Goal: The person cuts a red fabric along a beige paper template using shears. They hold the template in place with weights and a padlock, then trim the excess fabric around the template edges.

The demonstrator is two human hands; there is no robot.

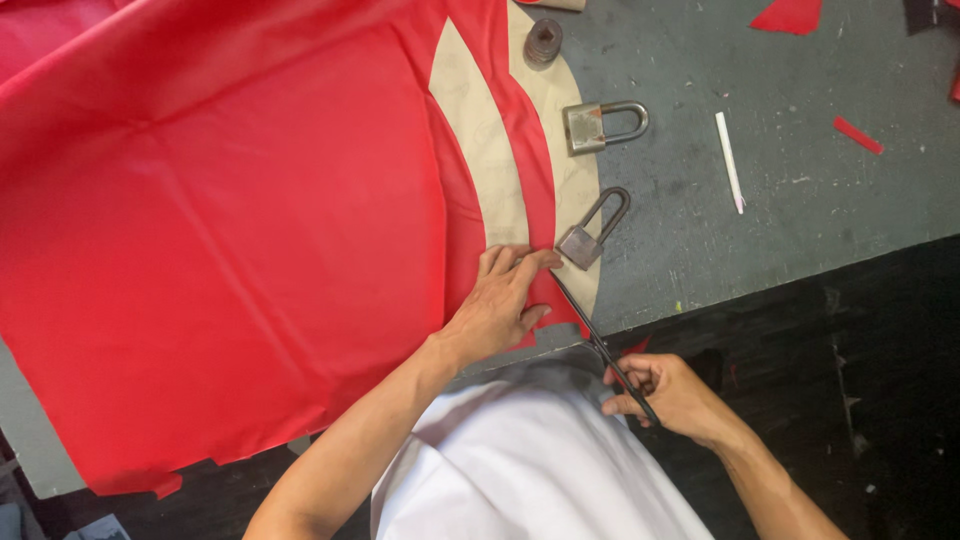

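Scuffed grey table [800, 200]: right hand [672, 395] holds slim scissors [600, 345] against smooth red fabric [220, 250].

A tailoring or cutting workshop. A wide sheet of red fabric [220, 230] covers a scuffed grey worktable [800, 190], beige paper pattern pieces [480, 140] beneath (metal padlocks [600, 125] as weights). Red offcuts [858, 134] lie scattered.

Red fabric [220, 250] spread flat on table, black scissors [600, 345] cutting its edge
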